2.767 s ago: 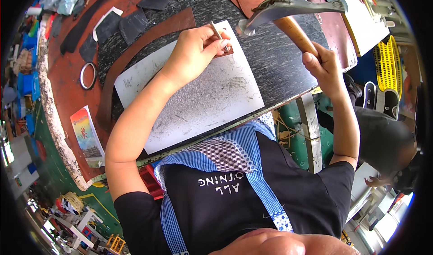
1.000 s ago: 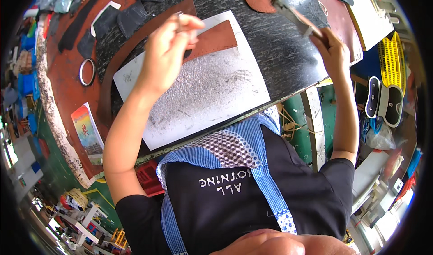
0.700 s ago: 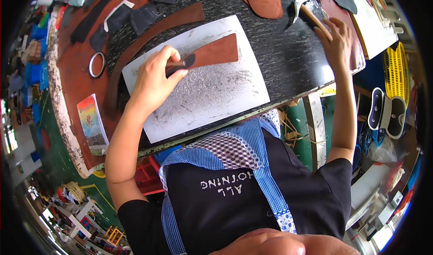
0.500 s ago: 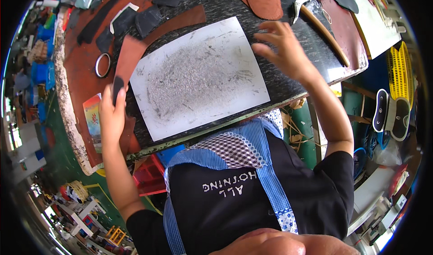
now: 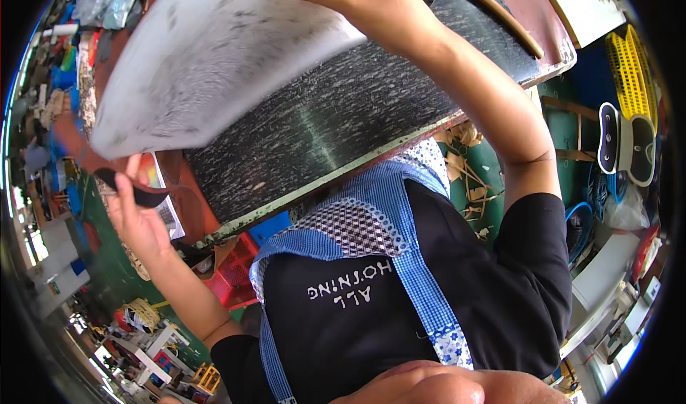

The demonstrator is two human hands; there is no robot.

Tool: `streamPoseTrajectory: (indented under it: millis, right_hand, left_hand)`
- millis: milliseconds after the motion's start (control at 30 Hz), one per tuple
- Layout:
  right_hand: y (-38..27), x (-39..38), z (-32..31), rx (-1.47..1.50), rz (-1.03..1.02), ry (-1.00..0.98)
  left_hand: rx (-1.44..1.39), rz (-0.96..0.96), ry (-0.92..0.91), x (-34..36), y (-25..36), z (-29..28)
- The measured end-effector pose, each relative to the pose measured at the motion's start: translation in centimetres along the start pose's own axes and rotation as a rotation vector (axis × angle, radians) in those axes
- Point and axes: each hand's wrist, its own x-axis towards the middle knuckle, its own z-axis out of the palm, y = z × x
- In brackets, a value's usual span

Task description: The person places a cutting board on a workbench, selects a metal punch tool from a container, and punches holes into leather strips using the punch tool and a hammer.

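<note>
The white sheet (image 5: pixel 207 82), speckled with grey marks, is lifted and bowed over the left part of the table, blurred by motion. My right hand (image 5: pixel 379 7) is closed on its far right part, the thumb lying across the sheet and the other fingers partly hidden at the picture's top edge. Beside the sheet's near left corner, my left hand (image 5: pixel 139 222) holds a dark, curved leather piece (image 5: pixel 146 196) between thumb and fingers. Whether those fingers also touch the corner, I cannot tell.
Under the sheet lies a black speckled slab (image 5: pixel 307 125) on the worktable. A hammer's wooden handle (image 5: pixel 500 14) rests at the far right. A colourful card (image 5: pixel 168 204) lies near my left hand. Below the table stands a red crate (image 5: pixel 236 268); a yellow basket (image 5: pixel 630 82) is at the right.
My right hand has taken hold of the sheet and raised it off the slab, up and to the left. My left hand has moved left and nearer with the leather piece.
</note>
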Motion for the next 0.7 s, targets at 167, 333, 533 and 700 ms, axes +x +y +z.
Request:
streamPoseTrajectory:
  millis: [167, 333, 533, 700]
  right_hand:
    - [-0.2, -4.1, -1.6, -0.366, -0.365, -0.075]
    - [-2.2, -10.4, -3.9, -0.406, -0.434, -0.335]
    - [-1.9, -12.6, -4.9, -0.55, -0.493, -0.417]
    - [0.0, -11.1, -5.8, -0.762, -0.484, -0.568]
  left_hand:
    - [0.066, 0.092, -0.004, -2.9, 0.5, -2.8]
    - [0.638, 0.11, 0.026, -12.2, -2.4, -3.0]
    - [0.543, -0.079, -0.174, -16.1, -2.8, -2.5]
    - [0.658, -0.072, -0.264, -13.6, -5.8, 0.2]
